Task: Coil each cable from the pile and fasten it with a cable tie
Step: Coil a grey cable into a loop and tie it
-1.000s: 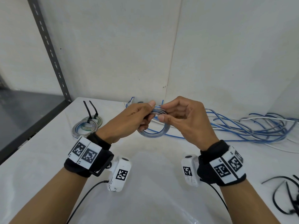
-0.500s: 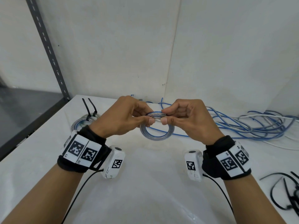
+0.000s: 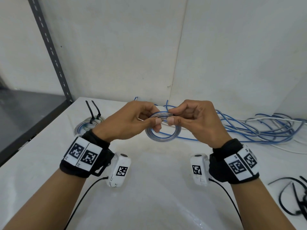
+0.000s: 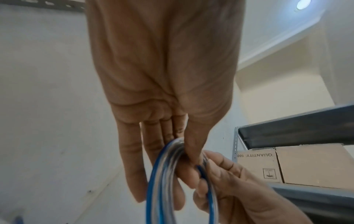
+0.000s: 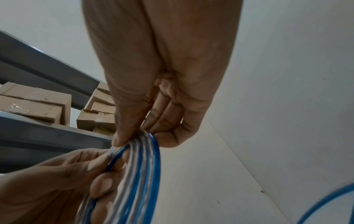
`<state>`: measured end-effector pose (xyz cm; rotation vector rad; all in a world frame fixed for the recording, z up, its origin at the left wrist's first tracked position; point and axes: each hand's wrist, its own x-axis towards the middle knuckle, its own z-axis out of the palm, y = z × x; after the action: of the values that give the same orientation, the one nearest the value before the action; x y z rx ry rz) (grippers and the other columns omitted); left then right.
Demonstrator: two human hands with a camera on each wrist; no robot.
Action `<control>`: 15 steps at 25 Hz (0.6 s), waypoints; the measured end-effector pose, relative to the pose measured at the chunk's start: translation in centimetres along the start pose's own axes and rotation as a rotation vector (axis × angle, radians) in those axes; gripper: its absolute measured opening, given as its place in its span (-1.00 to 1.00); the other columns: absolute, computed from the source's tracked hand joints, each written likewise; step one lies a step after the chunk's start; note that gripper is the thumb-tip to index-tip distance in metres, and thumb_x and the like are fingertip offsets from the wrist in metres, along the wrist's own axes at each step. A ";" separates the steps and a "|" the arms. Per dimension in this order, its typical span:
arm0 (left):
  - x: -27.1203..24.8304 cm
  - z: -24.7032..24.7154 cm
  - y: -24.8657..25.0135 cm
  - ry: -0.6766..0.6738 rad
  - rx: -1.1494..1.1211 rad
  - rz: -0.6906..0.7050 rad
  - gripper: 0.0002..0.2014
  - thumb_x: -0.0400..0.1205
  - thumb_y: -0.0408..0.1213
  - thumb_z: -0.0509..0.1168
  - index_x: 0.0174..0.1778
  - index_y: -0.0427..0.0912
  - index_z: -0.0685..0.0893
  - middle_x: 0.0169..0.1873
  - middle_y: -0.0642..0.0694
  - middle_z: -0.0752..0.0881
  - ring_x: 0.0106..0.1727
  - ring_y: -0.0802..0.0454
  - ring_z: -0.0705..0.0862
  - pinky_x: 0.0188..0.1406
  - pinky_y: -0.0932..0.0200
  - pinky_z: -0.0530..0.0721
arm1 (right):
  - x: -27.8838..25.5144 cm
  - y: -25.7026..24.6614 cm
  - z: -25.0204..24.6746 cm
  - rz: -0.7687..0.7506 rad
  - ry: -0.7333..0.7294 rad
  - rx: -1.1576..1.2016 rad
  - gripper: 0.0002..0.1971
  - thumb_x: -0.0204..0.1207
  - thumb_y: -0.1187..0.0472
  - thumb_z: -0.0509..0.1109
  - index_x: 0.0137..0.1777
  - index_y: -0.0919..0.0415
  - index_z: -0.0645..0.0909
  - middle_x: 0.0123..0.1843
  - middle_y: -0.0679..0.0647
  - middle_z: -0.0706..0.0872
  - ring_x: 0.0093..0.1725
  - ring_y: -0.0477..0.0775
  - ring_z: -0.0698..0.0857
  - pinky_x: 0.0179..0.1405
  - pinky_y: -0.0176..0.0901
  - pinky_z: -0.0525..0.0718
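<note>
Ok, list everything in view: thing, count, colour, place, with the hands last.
held coil: one, blue and silver, in the air between both hands.
tied coils: seemingly two, blue and silver, black ties sticking up, far left of table.
cable pile: count unclear, blue, grey and white, far right by the wall.
loose cable ties: several, black, right table edge.
table: one, white.
shelf upright: one, grey, left.
cardboard boxes: several, brown, on shelving.
left hand: pinches the coil's top.
right hand: pinches it too.
</note>
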<state>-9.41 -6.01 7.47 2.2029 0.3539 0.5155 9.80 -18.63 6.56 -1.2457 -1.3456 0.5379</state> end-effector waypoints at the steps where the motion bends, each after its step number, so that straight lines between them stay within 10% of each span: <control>1: 0.0 0.0 0.1 0.003 -0.007 0.012 -0.90 0.75 -0.30 0.35 -0.02 -0.23 0.74 -0.19 -0.07 0.87 -0.07 0.01 0.85 -0.01 0.23 0.75 | 0.0 -0.1 -0.1 0.001 0.001 0.014 -0.81 0.34 0.34 0.64 -0.06 0.32 0.77 -0.13 0.33 0.86 -0.18 0.15 0.86 -0.07 -0.13 0.80; 7: -0.1 -0.2 0.2 0.019 -0.039 -0.017 -0.88 0.75 -0.30 0.35 0.00 -0.28 0.75 -0.18 -0.11 0.88 -0.13 -0.06 0.85 -0.08 -0.03 0.79 | 0.0 -0.2 0.2 -0.031 0.006 -0.204 -0.79 0.32 0.32 0.72 -0.07 0.30 0.82 -0.16 0.06 0.90 -0.19 -0.01 0.87 -0.13 -0.28 0.76; 15: 0.0 -0.4 0.1 0.066 -0.001 -0.021 -0.92 0.71 -0.33 0.41 0.02 -0.25 0.79 -0.20 -0.07 0.89 -0.18 0.12 0.86 -0.13 0.38 0.69 | 0.1 0.2 0.9 -0.058 0.095 -0.160 -0.95 0.46 0.35 0.63 -0.11 0.30 0.82 -0.20 0.09 0.88 -0.19 0.01 0.87 -0.08 -0.16 0.82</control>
<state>-9.63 -5.83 7.81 2.1828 0.4115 0.5777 9.05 -18.14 6.22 -1.3403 -1.3610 0.3314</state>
